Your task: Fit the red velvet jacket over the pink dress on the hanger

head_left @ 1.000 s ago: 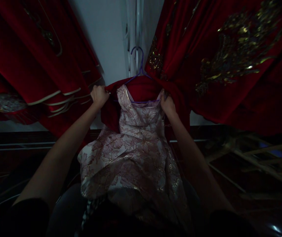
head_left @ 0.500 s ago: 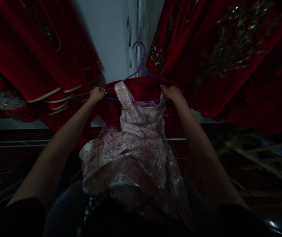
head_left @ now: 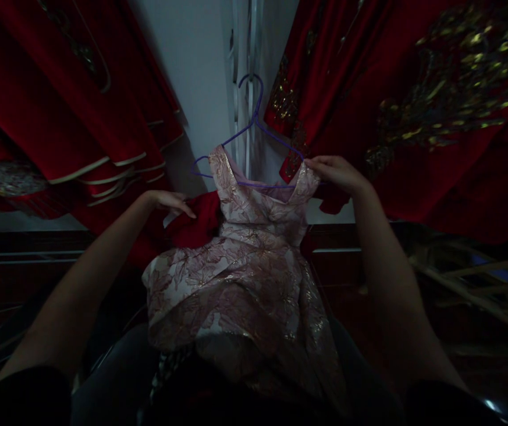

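A pale pink dress with a metallic floral pattern (head_left: 258, 260) hangs by its straps on a purple hanger (head_left: 246, 128), its skirt spread toward my lap. My right hand (head_left: 336, 171) is closed in a pinch at the dress's right strap, by the hanger's arm. Lower down on the other side, my left hand (head_left: 170, 201) grips a bunched red cloth (head_left: 198, 222) beside the bodice. Its forefinger lies over the fabric, and the thumb side is hard to make out in the dim light. A small white patch shows at the cloth's left edge.
Red garments with gold trim (head_left: 80, 118) hang at the left, and red ones with gold sequins (head_left: 414, 130) at the right. Behind the hanger are a pale cabinet front (head_left: 183, 65) and its metal handles (head_left: 249, 47). Light slats (head_left: 480, 296) stand at the lower right.
The red cloth behind the dress has come down from the hanger and bunched at the left. My left hand moved down with it; my right hand shifted slightly outward with the strap.
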The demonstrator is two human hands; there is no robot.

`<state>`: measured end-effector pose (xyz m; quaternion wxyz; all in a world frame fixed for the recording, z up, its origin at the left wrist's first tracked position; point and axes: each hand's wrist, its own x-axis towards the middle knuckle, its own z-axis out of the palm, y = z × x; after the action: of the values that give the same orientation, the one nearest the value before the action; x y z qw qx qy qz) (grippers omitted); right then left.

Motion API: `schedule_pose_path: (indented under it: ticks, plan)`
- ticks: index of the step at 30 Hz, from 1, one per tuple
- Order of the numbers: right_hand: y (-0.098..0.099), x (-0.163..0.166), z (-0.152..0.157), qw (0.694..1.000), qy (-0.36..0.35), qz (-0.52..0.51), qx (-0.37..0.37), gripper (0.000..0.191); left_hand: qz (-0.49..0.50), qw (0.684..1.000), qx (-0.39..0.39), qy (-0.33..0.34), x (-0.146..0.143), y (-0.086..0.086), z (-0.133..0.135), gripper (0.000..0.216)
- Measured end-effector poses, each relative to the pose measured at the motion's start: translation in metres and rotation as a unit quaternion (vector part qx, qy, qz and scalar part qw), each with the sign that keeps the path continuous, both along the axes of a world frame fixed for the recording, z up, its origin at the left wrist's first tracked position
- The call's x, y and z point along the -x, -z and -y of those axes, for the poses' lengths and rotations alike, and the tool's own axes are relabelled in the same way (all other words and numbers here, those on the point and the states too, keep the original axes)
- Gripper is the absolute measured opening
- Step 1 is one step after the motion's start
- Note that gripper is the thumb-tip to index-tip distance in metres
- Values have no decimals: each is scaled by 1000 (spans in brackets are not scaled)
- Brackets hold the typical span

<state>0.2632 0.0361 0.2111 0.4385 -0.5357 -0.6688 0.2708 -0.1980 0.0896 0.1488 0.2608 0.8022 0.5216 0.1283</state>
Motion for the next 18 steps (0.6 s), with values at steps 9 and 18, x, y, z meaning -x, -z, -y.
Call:
schedule_pose_path:
  ticks: [9,18]
  plan:
    - [18,-1,-14,989,67,10,-132,26,85,989,-108,-58,-44,-23,-27,81]
    - [20,0,-19,973,106,30,-201,24,-4,953,-302,-18,-81,-28,-50,55]
